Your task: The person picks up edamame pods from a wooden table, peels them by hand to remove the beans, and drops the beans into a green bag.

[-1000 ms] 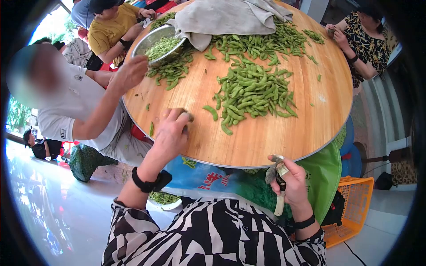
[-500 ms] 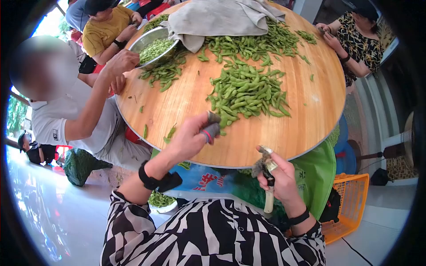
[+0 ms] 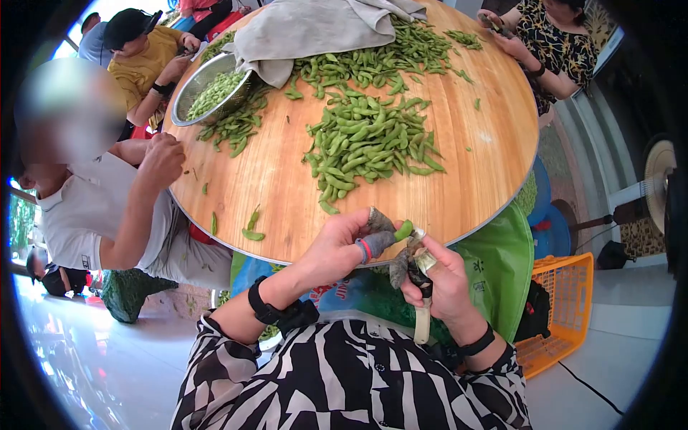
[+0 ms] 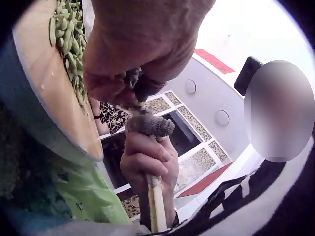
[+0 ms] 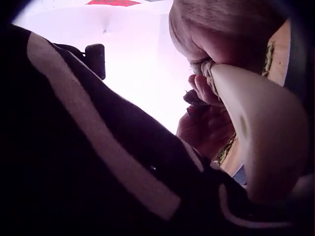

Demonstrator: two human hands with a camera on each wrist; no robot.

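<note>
My left hand (image 3: 337, 245) pinches a green soybean pod (image 3: 404, 230) between thumb and finger, both wrapped in grey cloth covers. The pod's far end points at my right hand (image 3: 449, 283), close by at the table's near edge. My right hand grips a tool with a pale handle (image 3: 422, 325) that sticks out below the palm; its working end is hidden by the fingers. That smooth handle (image 5: 261, 118) fills the right side of the right wrist view. A heap of soybean pods (image 3: 365, 140) lies on the round wooden table (image 3: 473, 165) ahead.
A metal colander (image 3: 215, 93) of shelled beans stands at the left back, beside a grey cloth (image 3: 308, 36) over more pods. A person in a white shirt (image 3: 93, 208) sits at the left. An orange crate (image 3: 559, 308) stands at the right.
My left hand went to the near edge of the heap and has come back to my right hand with a pod. The neighbour's hand at the left has moved away from the colander.
</note>
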